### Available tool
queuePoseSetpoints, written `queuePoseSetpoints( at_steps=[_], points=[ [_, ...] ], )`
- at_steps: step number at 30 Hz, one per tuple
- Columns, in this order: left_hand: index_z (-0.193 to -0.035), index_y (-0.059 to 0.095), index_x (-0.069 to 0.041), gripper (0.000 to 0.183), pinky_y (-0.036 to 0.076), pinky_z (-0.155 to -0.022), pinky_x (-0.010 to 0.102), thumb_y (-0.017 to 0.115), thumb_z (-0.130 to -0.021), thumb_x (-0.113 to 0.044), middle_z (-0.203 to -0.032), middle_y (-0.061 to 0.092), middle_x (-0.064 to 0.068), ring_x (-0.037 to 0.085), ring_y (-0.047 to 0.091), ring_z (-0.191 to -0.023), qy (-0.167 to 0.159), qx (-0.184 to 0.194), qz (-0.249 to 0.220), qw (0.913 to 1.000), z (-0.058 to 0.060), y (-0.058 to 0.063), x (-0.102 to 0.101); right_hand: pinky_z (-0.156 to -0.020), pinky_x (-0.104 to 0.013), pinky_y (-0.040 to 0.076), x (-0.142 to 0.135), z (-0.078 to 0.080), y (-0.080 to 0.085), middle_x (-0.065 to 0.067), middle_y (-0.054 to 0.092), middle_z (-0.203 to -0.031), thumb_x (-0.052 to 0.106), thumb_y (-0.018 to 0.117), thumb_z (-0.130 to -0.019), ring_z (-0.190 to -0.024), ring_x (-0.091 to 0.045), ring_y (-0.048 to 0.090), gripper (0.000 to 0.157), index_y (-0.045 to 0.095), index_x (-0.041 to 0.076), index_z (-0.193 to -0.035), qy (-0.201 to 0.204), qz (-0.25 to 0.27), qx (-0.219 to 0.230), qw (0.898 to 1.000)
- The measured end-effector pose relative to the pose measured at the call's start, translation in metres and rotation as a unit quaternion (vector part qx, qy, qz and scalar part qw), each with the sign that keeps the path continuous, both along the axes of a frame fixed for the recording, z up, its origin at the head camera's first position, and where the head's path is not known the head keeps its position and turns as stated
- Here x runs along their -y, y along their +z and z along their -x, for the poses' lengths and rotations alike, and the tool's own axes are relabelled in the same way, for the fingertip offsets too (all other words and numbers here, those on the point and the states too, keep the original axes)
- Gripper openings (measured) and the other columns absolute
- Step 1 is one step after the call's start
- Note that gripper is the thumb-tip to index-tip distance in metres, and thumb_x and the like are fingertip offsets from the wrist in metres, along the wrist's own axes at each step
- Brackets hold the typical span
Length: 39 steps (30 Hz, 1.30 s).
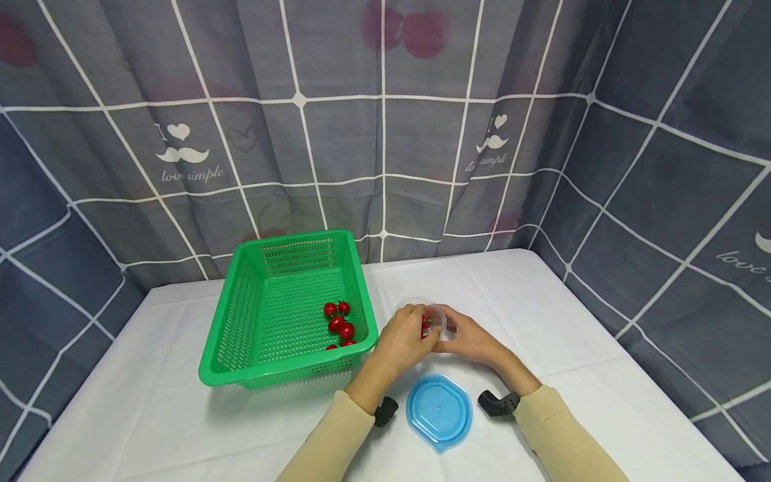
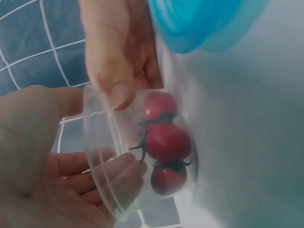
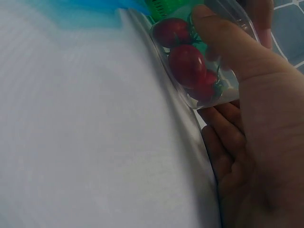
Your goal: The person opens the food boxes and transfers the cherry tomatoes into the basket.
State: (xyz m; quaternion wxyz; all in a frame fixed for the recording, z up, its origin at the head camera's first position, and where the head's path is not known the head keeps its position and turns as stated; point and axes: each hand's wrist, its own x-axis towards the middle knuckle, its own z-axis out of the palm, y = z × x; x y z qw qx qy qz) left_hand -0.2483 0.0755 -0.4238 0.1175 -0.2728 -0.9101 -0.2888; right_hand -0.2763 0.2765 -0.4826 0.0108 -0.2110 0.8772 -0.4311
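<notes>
A clear plastic container (image 1: 444,320) with several small red tomatoes (image 2: 168,142) stands on the white cloth. My right hand (image 1: 472,338) grips the container from the right, its thumb (image 3: 223,35) on the clear wall. My left hand (image 1: 403,338) is at the open top of the container, its fingers (image 2: 121,173) loosely bent near the tomatoes. No tomato shows between those fingers. Whether they lie inside the cup or behind its wall I cannot tell. More small tomatoes (image 1: 335,325) lie in the right part of the green basket (image 1: 207,365).
A blue lid (image 1: 440,410) lies on the white tablecloth (image 1: 518,455) between my forearms. The basket stands close by my left arm. A grey checked curtain (image 1: 337,144) hangs behind and along the sides of the table. Black wrist straps (image 1: 498,404) sit on both wrists.
</notes>
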Motion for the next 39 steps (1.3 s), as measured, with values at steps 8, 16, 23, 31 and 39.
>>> queuePoseSetpoints(
  at_steps=[8,16,23,31,39],
  points=[
    [-0.114,0.07,0.003,0.04,0.06,-0.08,0.041,0.063,-0.101,-0.034,-0.101,0.07,0.014,0.028,0.07,-0.095,0.037,-0.023,0.054,0.9975,0.0,-0.008,-0.005,-0.116,-0.056,0.04,0.001,0.001,0.002,-0.007,0.054,-0.153,0.03,0.085,-0.084,-0.142,-0.034,0.049,0.078,0.048,0.015,-0.152,0.016,0.01,-0.004,1.0],
    [-0.107,0.073,-0.004,0.04,0.059,-0.073,0.038,0.055,-0.103,-0.039,-0.093,0.072,0.009,0.026,0.07,-0.085,0.058,-0.068,0.131,0.9873,-0.001,-0.009,-0.011,-0.113,-0.058,0.042,0.002,0.001,0.004,-0.014,0.052,-0.154,0.025,0.083,-0.084,-0.14,-0.038,0.05,0.079,0.047,0.009,-0.153,0.011,-0.001,-0.019,1.0],
    [-0.124,0.069,-0.004,0.046,0.056,-0.083,0.041,0.047,-0.106,-0.04,-0.112,0.071,0.01,0.028,0.07,-0.097,0.04,-0.034,0.154,0.9867,-0.001,-0.007,-0.011,-0.112,-0.061,0.042,0.001,0.001,0.004,-0.012,0.053,-0.153,0.025,0.083,-0.084,-0.139,-0.039,0.051,0.078,0.048,0.012,-0.152,0.007,-0.008,-0.023,1.0],
    [-0.126,0.07,-0.006,0.043,0.051,-0.092,0.041,0.055,-0.103,-0.039,-0.12,0.072,0.009,0.026,0.068,-0.11,0.028,-0.003,0.096,0.995,0.001,-0.009,-0.01,-0.112,-0.06,0.042,0.0,0.0,0.002,-0.011,0.054,-0.153,0.023,0.083,-0.084,-0.137,-0.04,0.054,0.078,0.047,0.012,-0.153,0.01,0.002,-0.015,1.0],
    [-0.115,0.075,-0.008,0.031,0.049,-0.079,0.034,0.071,-0.092,-0.028,-0.103,0.075,0.005,0.018,0.068,-0.09,-0.005,0.005,0.004,1.0,0.006,-0.009,-0.007,-0.111,-0.061,0.042,0.0,0.0,0.0,-0.014,0.056,-0.149,0.024,0.082,-0.085,-0.134,-0.042,0.056,0.079,0.044,0.01,-0.154,0.008,0.008,0.001,1.0]
  ],
)
